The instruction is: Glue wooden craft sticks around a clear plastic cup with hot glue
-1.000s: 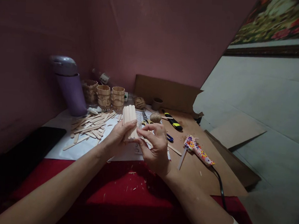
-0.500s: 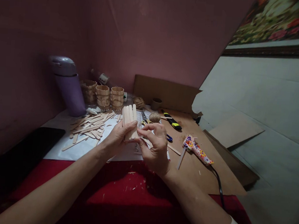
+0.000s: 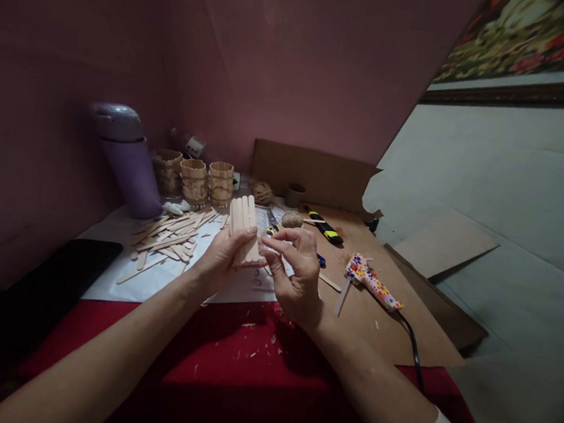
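Observation:
My left hand (image 3: 221, 259) is closed round a bundle of pale wooden craft sticks (image 3: 243, 218) joined side by side and held upright above the white paper (image 3: 116, 238). My right hand (image 3: 294, 270) sits just right of the bundle, its thumb and fingers pinched against the bundle's lower right edge. A loose pile of craft sticks (image 3: 168, 239) lies on the paper to the left of my hands.
Three finished stick cups (image 3: 195, 179) and a purple flask (image 3: 126, 159) stand at the back left. A floral glue gun (image 3: 371, 282) with a black cord, a yellow-black cutter (image 3: 323, 226), twine balls (image 3: 263, 193) and a cardboard sheet (image 3: 381, 309) lie to the right. A black tablet (image 3: 55, 273) rests at left.
My right hand's fingers have lifted slightly and shifted along the bundle's right edge. The bundle and my left hand stay almost in place.

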Motion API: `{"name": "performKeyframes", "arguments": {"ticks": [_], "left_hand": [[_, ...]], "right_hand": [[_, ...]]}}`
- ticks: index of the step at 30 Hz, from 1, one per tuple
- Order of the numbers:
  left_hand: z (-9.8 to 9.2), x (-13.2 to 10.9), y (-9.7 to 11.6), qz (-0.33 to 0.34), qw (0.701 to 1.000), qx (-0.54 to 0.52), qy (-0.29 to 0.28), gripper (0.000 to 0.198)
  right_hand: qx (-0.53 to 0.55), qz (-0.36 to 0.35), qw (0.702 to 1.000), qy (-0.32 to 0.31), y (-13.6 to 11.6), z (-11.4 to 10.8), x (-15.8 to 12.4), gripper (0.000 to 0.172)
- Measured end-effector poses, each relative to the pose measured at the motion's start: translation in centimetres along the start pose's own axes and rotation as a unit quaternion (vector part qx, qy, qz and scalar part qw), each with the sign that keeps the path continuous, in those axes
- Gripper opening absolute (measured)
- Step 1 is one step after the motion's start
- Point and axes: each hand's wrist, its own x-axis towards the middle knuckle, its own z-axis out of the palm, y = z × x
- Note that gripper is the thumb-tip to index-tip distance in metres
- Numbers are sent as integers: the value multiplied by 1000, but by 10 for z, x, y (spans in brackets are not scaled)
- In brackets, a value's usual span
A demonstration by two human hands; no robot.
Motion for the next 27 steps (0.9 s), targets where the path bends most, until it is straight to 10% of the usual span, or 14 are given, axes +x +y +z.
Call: {"name": "performKeyframes", "arguments": {"ticks": [27], "left_hand": [[-3,-1,-14,27,988,127,-85,60]], "right_hand": [[68,102,992,5,25,2,20,29]]}}
